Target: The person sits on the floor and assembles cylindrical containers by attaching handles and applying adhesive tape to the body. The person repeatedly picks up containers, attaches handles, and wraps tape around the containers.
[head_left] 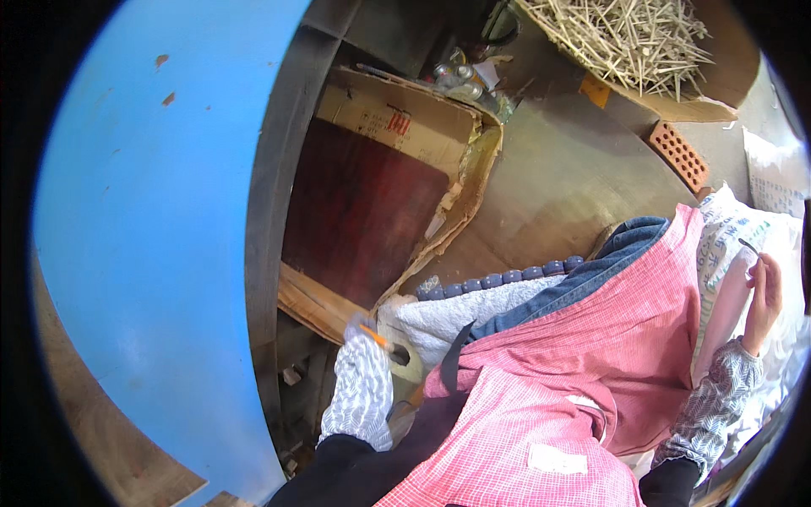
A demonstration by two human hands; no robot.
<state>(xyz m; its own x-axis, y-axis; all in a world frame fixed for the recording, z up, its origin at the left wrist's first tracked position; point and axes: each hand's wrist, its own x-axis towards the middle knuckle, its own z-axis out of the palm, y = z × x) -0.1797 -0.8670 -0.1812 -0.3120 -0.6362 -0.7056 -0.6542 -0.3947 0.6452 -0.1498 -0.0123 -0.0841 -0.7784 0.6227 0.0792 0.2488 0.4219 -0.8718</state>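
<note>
My left forearm, in a grey-and-white patterned sleeve, reaches down beside an open cardboard box [477, 182]. Little shows of my left hand [358, 324], a pale blur past the cuff, and its fingers cannot be made out. Right against it is a slim orange thing [374, 336], too small to name. A pale greenish tape-like roll [409, 372] sits close beside the sleeve. At the far right, my right hand [765, 291] has its fingers bent around the upper end of a long, pale pink tube-shaped thing [725, 319]. A thin dark strip [748, 246] sticks up near its end.
A dark red board [363, 211] lies in the box. On the left stands a large blue panel [160, 228]. Another carton holds many thin pale sticks [629, 42], near a perforated red brick [679, 157]. White printed sacks [773, 232] lie at right. A pink checked apron [583, 329] covers my lap.
</note>
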